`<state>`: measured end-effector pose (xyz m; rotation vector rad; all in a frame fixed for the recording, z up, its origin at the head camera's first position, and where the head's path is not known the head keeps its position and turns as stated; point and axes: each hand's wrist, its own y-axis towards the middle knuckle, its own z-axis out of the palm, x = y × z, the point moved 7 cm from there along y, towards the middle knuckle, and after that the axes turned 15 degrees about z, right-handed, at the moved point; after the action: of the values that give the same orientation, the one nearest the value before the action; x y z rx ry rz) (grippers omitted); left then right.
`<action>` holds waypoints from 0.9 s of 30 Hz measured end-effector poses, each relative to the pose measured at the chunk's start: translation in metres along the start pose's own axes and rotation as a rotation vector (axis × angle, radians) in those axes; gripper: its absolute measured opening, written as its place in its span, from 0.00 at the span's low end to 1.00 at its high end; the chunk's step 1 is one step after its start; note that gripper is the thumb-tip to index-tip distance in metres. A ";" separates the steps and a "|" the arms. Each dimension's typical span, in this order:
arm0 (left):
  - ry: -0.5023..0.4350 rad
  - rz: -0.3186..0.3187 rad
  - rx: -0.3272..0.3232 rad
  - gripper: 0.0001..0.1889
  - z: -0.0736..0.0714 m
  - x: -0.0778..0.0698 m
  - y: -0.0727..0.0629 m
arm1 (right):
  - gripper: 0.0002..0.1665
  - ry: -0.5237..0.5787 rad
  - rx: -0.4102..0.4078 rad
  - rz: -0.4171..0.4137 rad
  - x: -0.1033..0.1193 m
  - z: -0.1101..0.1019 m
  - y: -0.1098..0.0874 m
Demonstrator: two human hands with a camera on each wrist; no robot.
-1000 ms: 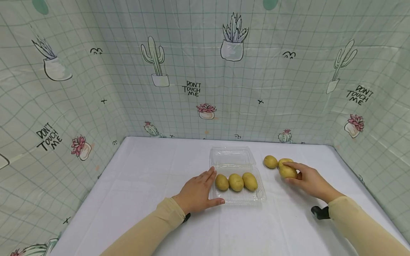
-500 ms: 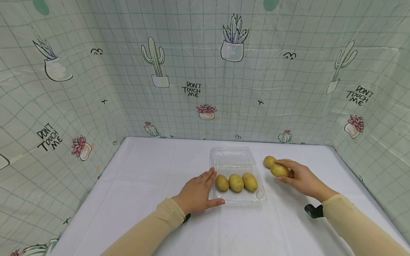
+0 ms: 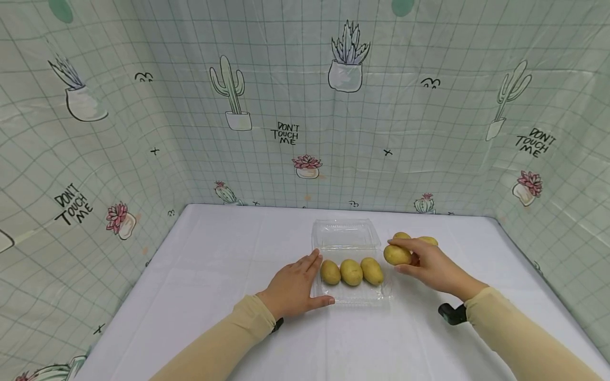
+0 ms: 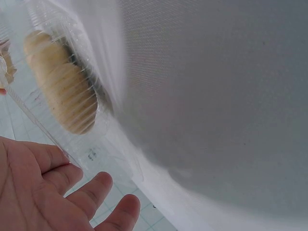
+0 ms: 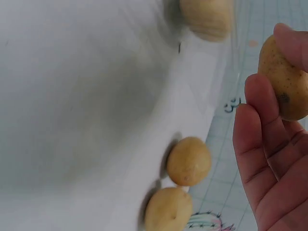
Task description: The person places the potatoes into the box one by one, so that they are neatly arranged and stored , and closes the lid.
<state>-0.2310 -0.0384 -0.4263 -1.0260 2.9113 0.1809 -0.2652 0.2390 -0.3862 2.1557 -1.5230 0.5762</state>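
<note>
A clear plastic clamshell box (image 3: 352,295) lies with its lid (image 3: 345,233) folded back, away from the person. Three yellow potatoes (image 3: 351,272) sit side by side in its base. My left hand (image 3: 292,288) rests along the box's left side, fingers extended, fingertips touching the rim in the left wrist view. My right hand (image 3: 436,267) holds another potato (image 3: 396,255) between thumb and fingers, just right of the box; the right wrist view shows a dark spot on this potato (image 5: 284,79). Two more potatoes (image 5: 189,161) lie on the table behind that hand, partly hidden in the head view.
A white cloth covers the table (image 3: 229,254). A grid-patterned curtain (image 3: 267,106) with cactus drawings stands behind and on both sides. A black strap piece (image 3: 451,314) shows under the right wrist.
My right hand has carried its potato leftward from the loose potatoes toward the box. The left hand and the box have stayed in place.
</note>
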 end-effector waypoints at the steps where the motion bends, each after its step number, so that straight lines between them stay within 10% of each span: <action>1: -0.001 0.000 0.000 0.52 0.000 0.000 0.000 | 0.34 0.008 0.008 -0.011 0.003 0.002 0.000; 27: 0.021 0.006 -0.012 0.53 0.002 0.001 0.000 | 0.34 0.069 0.162 -0.099 0.049 0.047 0.004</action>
<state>-0.2322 -0.0385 -0.4288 -1.0268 2.9365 0.1894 -0.2502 0.1730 -0.3966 2.2915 -1.3664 0.7540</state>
